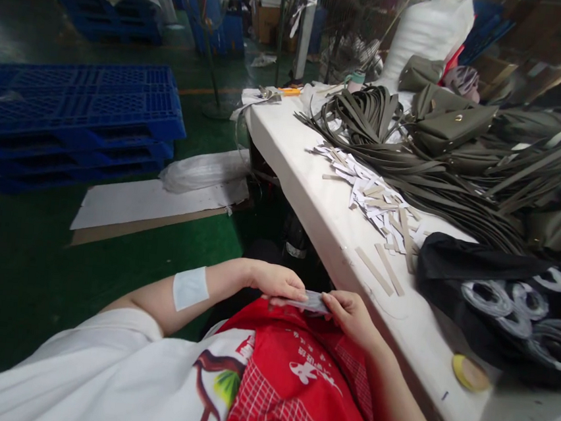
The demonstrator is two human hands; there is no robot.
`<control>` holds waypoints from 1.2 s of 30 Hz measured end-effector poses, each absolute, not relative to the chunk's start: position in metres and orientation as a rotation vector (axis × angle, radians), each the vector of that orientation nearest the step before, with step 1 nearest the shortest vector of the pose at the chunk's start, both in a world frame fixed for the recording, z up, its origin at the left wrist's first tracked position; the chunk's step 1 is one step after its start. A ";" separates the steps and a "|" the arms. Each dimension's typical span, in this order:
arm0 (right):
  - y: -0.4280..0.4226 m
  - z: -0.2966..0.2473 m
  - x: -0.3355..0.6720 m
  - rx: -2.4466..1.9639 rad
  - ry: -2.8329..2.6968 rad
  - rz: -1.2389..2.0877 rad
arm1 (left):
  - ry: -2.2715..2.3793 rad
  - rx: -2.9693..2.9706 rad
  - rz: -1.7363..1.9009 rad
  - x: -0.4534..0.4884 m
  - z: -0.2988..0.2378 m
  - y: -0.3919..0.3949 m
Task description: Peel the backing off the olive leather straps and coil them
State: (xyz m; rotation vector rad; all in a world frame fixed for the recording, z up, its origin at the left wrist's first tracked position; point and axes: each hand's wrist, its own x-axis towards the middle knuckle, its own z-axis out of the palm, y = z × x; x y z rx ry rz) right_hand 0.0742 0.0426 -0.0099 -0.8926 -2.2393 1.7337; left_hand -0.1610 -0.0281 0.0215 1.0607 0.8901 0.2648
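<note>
pinching a greyish item (pixel 315 301), perhaps plastic, between both hands (pixel 279 282)

A held piece (pixel 315 301), translucent and plastic by its look, shows a soft sheen against the matt red cloth of an apron (pixel 276 356) and the soft white fabric of a shirt (pixel 121 367). Smooth, leather-like olive straps (pixel 413 173) carry a low satin gleam, as do olive bags (pixel 441 132), one bearing a gold-toned metal fitting (pixel 458 118). Flat strips (pixel 404 232) in white and tan look papery and matt, the white table (pixel 303 179) smooth and dull. Clear coils (pixel 475 299) shine like plastic on a soft, creased black bag (pixel 437 259). Blue pallets (pixel 137 94) show latticed plastic, a white roll (pixel 420 42) looks like smooth foam, and the green floor (pixel 168 246) appears painted and smooth.
</note>
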 end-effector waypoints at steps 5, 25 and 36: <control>0.044 -0.009 0.079 -0.943 -2.225 1.793 | 0.971 0.976 0.379 -0.159 0.020 -0.030; 0.020 -0.028 0.058 -0.894 -2.289 1.842 | 0.701 0.560 1.300 -0.164 0.065 0.014; 0.059 0.065 0.077 -0.873 -1.563 1.985 | 1.242 1.947 0.860 -0.121 0.057 -0.010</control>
